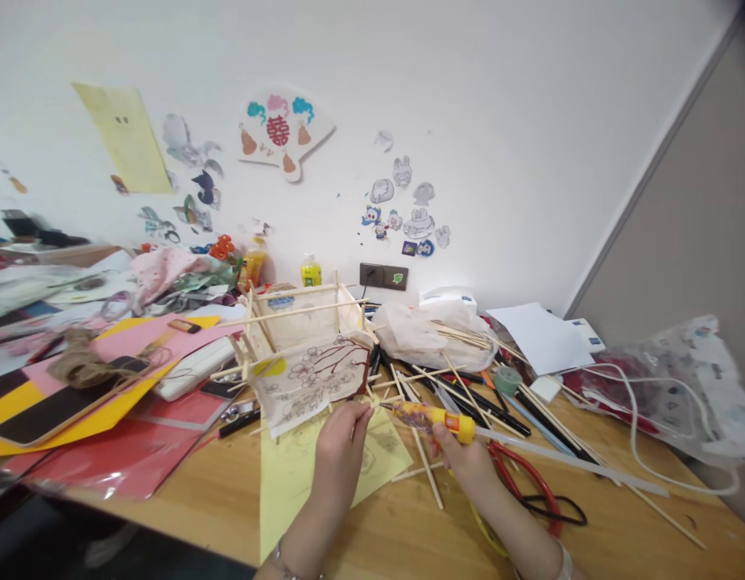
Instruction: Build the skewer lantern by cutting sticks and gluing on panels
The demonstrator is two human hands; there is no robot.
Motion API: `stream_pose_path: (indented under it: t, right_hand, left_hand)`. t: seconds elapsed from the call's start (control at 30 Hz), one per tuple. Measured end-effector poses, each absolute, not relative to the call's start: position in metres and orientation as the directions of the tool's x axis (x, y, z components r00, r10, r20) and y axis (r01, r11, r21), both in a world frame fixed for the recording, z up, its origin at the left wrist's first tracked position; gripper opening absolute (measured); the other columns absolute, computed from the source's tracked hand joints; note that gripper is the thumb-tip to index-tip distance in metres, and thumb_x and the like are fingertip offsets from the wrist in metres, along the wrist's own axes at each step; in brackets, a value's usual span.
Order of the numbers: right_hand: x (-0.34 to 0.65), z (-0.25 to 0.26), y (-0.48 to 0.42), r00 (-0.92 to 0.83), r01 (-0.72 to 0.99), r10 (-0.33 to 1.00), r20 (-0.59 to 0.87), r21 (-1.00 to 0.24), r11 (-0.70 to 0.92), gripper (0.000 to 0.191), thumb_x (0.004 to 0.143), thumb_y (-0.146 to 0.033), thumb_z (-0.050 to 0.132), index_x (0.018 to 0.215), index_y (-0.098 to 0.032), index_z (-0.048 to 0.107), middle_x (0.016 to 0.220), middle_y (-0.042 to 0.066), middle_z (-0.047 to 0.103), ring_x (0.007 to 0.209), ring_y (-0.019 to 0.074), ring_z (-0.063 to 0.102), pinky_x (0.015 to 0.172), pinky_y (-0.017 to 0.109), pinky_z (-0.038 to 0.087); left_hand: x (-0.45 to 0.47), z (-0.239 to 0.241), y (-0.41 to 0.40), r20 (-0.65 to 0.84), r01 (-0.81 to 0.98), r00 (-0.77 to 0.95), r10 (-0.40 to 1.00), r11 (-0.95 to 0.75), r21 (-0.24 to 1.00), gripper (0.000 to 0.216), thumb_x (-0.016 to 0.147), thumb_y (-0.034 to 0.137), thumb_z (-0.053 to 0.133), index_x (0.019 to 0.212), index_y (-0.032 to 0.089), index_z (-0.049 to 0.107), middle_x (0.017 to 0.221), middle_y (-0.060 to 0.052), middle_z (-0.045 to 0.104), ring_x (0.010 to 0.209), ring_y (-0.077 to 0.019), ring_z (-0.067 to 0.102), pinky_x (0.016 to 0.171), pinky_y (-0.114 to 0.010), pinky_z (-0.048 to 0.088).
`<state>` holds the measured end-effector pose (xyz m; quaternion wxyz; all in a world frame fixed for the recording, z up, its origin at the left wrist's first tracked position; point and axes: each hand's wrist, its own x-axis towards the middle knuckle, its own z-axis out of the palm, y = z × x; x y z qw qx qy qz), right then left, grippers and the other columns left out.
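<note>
- Wooden worktable (408, 524) under a white wall with stickers, crowded with craft litter.
- Left hand (341, 441), lower centre: fingers pinch the painted paper panel (312, 383) at its lower right edge.
- Right hand (462, 459): clenched around a glue gun (432, 417), nozzle near that edge.
- Stick lantern frame (300, 326), centre: probably light and fragile; best held by its sticks, since the paper looks thin and easily torn.
- Loose bamboo sticks (469, 395), right.
</note>
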<state>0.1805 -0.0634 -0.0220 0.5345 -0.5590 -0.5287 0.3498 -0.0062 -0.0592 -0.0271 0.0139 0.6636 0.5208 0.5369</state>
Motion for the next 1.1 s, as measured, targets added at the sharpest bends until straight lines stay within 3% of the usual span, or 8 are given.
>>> stream_pose_path:
  t: [0.23, 0.5, 0.77, 1.03, 1.1]
  right_hand:
    - [0.1816, -0.0262, -0.0637, 0.184, 0.252, 0.963, 0.195, -0.957, 0.146, 0.054, 0.062, -0.073, 0.055, 0.064, -0.021, 0.069, 0.041, 0.002, 0.056, 0.056, 0.023, 0.061, 0.047, 0.028, 0.045]
    - [0.1811, -0.0213, -0.0641, 0.16, 0.3, 0.953, 0.258, -0.932, 0.202, 0.059, 0.064, -0.076, 0.05, 0.062, -0.021, 0.069, 0.038, 0.002, 0.055, 0.05, 0.0215, 0.06, 0.046, 0.027, 0.045]
    - [0.1814, -0.0235, -0.0635, 0.174, 0.251, 0.944, 0.281, -0.939, 0.233, 0.054, 0.066, -0.071, 0.054, 0.064, -0.02, 0.071, 0.037, 0.001, 0.054, 0.048, 0.0205, 0.059, 0.042, 0.026, 0.044]
    - [0.1873, -0.0277, -0.0639, 0.138, 0.221, 0.97, 0.202, -0.961, 0.168, 0.056, 0.07, -0.069, 0.054, 0.079, -0.017, 0.073, 0.062, 0.006, 0.07, 0.049, 0.0173, 0.059, 0.045, 0.024, 0.045]
    - [0.1882, -0.0278, -0.0651, 0.137, 0.231, 0.973, 0.186, -0.961, 0.151, 0.055, 0.071, -0.068, 0.055, 0.081, -0.017, 0.074, 0.06, 0.006, 0.069, 0.05, 0.0178, 0.06, 0.045, 0.024, 0.046]
  left_hand:
    - [-0.0055, -0.0271, -0.0607, 0.736, 0.713, -0.108, 0.668, -0.463, 0.526, 0.022, 0.089, 0.028, 0.047, 0.081, 0.018, 0.065, 0.08, -0.005, 0.07, 0.076, -0.0154, 0.065, 0.072, -0.027, 0.052]
    - [-0.0065, -0.0263, -0.0583, 0.843, 0.727, -0.081, 0.531, -0.547, 0.415, 0.014, 0.087, 0.022, 0.052, 0.08, 0.018, 0.064, 0.075, -0.003, 0.069, 0.069, -0.0137, 0.065, 0.065, -0.024, 0.053]
    - [-0.0056, -0.0228, -0.0596, 0.869, 0.735, -0.078, 0.488, -0.561, 0.381, 0.012, 0.086, 0.02, 0.053, 0.079, 0.017, 0.062, 0.074, -0.003, 0.068, 0.069, -0.0134, 0.065, 0.065, -0.023, 0.053]
    - [-0.0064, -0.0236, -0.0594, 0.863, 0.733, -0.081, 0.499, -0.557, 0.391, 0.009, 0.085, 0.017, 0.054, 0.081, 0.016, 0.062, 0.075, -0.004, 0.068, 0.07, -0.0132, 0.064, 0.066, -0.022, 0.052]
    - [-0.0065, -0.0235, -0.0595, 0.858, 0.73, -0.081, 0.507, -0.556, 0.397, 0.009, 0.085, 0.017, 0.054, 0.082, 0.016, 0.062, 0.075, -0.003, 0.068, 0.07, -0.0132, 0.064, 0.066, -0.022, 0.051]
